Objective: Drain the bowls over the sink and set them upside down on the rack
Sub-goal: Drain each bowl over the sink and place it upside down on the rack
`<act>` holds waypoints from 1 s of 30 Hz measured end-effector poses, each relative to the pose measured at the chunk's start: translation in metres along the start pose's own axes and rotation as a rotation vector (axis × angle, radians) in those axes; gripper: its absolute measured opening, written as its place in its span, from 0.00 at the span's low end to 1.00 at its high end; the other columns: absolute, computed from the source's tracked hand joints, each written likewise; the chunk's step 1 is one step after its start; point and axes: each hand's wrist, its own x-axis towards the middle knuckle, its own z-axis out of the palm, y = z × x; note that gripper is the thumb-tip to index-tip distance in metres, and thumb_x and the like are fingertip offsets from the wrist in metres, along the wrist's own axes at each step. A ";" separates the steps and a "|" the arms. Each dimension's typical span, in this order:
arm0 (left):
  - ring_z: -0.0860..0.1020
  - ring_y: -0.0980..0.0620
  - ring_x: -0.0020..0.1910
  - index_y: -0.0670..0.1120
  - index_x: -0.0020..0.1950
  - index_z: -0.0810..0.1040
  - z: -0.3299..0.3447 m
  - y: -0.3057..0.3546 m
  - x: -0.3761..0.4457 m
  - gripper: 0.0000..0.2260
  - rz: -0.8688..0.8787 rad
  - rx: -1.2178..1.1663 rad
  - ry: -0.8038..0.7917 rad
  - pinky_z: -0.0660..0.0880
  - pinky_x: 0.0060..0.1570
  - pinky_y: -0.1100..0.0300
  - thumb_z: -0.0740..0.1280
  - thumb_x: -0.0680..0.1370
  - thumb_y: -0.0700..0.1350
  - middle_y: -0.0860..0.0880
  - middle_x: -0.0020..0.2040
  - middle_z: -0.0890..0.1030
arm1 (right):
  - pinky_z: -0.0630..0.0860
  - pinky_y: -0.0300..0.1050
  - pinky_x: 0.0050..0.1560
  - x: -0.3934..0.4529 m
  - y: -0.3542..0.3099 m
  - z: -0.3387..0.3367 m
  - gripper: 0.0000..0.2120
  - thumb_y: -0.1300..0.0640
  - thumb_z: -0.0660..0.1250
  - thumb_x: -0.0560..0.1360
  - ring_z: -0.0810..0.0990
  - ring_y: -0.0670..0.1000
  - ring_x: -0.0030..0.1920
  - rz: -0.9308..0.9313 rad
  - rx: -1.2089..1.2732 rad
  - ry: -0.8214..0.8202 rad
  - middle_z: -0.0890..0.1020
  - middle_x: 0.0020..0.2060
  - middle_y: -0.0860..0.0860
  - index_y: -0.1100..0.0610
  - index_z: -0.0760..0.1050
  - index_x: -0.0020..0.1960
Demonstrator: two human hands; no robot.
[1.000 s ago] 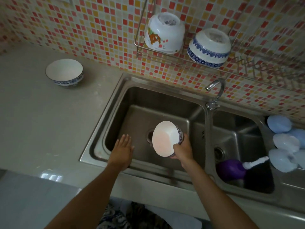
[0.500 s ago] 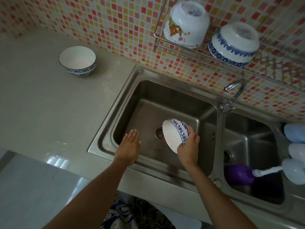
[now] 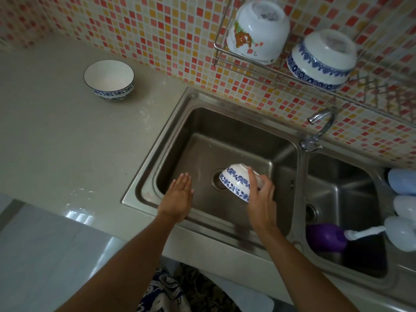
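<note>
My right hand (image 3: 262,199) grips a white bowl with a blue flower band (image 3: 235,182), tipped mouth-down over the drain of the left sink basin (image 3: 202,140). My left hand (image 3: 179,198) lies flat and open on the sink's front rim, holding nothing. A second blue-banded bowl (image 3: 109,79) stands upright on the counter at the back left. On the wire wall rack (image 3: 247,56) two bowls sit upside down: a white one with an orange picture (image 3: 256,32) and a blue-banded one (image 3: 322,59).
A curved tap (image 3: 319,127) stands between the two basins. The right basin (image 3: 351,199) holds a purple bottle with a white nozzle (image 3: 326,237). Pale blue rounded items (image 3: 403,199) lie at the right edge. The rack has open wire to the right of its bowls.
The bowl in my right hand has turned from facing sideways to nearly mouth-down over the drain. My left hand stays on the rim. The camera has shifted left and down.
</note>
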 end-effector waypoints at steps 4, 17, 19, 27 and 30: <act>0.45 0.51 0.77 0.42 0.77 0.48 -0.005 0.001 0.000 0.27 0.033 -0.007 -0.033 0.40 0.74 0.57 0.40 0.80 0.53 0.46 0.78 0.49 | 0.81 0.54 0.50 -0.001 -0.006 -0.010 0.47 0.72 0.70 0.67 0.72 0.58 0.60 0.164 0.159 -0.059 0.66 0.64 0.60 0.48 0.54 0.78; 0.43 0.51 0.77 0.45 0.77 0.45 -0.210 0.059 0.087 0.25 0.312 0.003 0.562 0.43 0.75 0.55 0.47 0.83 0.52 0.48 0.78 0.46 | 0.82 0.58 0.41 0.040 -0.017 -0.148 0.25 0.72 0.60 0.68 0.72 0.63 0.58 0.773 1.721 -0.445 0.70 0.61 0.57 0.51 0.72 0.60; 0.42 0.52 0.76 0.46 0.77 0.45 -0.247 0.076 0.103 0.25 0.370 0.018 0.603 0.43 0.75 0.56 0.46 0.82 0.53 0.49 0.77 0.45 | 0.83 0.59 0.43 0.050 -0.028 -0.172 0.21 0.71 0.60 0.70 0.73 0.63 0.58 0.709 1.789 -0.425 0.70 0.59 0.57 0.51 0.72 0.57; 0.36 0.50 0.76 0.47 0.75 0.37 -0.288 0.105 0.142 0.25 0.385 0.169 0.469 0.41 0.76 0.51 0.39 0.81 0.56 0.47 0.78 0.40 | 0.83 0.57 0.35 0.109 -0.053 -0.244 0.17 0.66 0.58 0.72 0.78 0.65 0.53 0.508 2.118 -0.198 0.75 0.58 0.61 0.55 0.74 0.58; 0.33 0.50 0.74 0.46 0.74 0.35 -0.285 0.103 0.147 0.25 0.368 0.195 0.450 0.40 0.76 0.51 0.39 0.81 0.55 0.47 0.77 0.36 | 0.81 0.63 0.44 0.134 -0.053 -0.255 0.14 0.63 0.62 0.73 0.75 0.65 0.60 0.452 2.144 -0.060 0.74 0.61 0.60 0.55 0.74 0.58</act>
